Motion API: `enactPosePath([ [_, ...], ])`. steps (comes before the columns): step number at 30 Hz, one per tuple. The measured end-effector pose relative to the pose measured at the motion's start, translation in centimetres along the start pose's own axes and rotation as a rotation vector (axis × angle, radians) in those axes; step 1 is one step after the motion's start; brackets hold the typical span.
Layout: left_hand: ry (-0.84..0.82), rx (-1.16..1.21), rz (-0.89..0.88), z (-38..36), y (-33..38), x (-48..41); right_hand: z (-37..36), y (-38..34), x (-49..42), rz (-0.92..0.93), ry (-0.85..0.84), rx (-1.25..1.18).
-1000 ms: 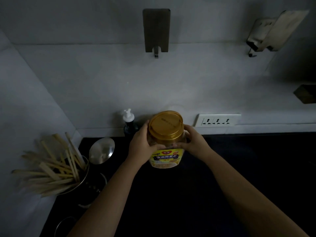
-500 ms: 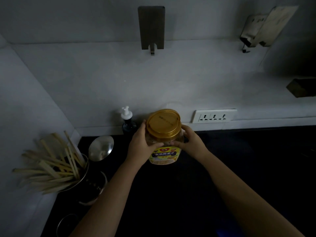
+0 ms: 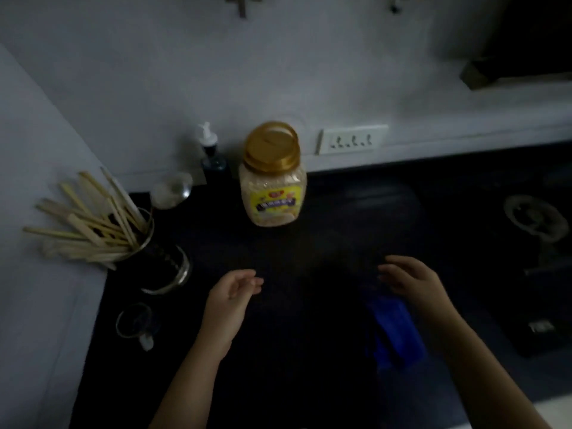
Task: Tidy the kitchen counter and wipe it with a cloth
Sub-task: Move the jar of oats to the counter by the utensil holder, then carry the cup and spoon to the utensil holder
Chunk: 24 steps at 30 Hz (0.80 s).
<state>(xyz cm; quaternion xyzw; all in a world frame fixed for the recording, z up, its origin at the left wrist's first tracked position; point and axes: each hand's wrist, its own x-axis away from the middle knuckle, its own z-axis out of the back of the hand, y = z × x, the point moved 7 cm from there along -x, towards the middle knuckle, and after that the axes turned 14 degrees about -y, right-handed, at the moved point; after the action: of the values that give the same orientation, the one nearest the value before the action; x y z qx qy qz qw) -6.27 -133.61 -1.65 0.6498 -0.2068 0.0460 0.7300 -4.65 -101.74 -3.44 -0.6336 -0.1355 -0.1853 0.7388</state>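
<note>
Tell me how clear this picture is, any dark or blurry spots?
Head view: very dim, so the black counter loses nearly all detail; the jar by the wall is brightest and fairly sharp; the left hand, right hand and blue cloth are blurred; the stove ring at right is barely readable.

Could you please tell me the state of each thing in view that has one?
Jar: upright, gold lid on, neither hand touching it.
Left hand: relaxed, holding nothing.
Right hand: relaxed, holding nothing.
Blue cloth: lying on the counter, not held.
Pump bottle: upright.
Chopstick holder: packed, chopsticks leaning left.
</note>
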Motion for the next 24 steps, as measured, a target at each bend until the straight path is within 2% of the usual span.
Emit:
enactPosePath([
  [6,-0.158,-0.017,0.039,-5.0,-3.2,2.9,5.4,8.5,12.4,-0.136,0.323,-0.140],
  [11,-0.433,-0.188,0.047,-12.1,-3.6,3.7,6.5,14.3,19.8,-0.229,0.471,-0.302],
  [16,-0.617,-0.298,0.074,-18.3,-4.4,6.8,6.8,19.1,24.0,-0.278,0.547,-0.438],
  [24,-0.635,-0.379,0.152,-26.3,-8.2,13.0,9.9,27.7,31.9,-0.337,0.490,-0.522],
])
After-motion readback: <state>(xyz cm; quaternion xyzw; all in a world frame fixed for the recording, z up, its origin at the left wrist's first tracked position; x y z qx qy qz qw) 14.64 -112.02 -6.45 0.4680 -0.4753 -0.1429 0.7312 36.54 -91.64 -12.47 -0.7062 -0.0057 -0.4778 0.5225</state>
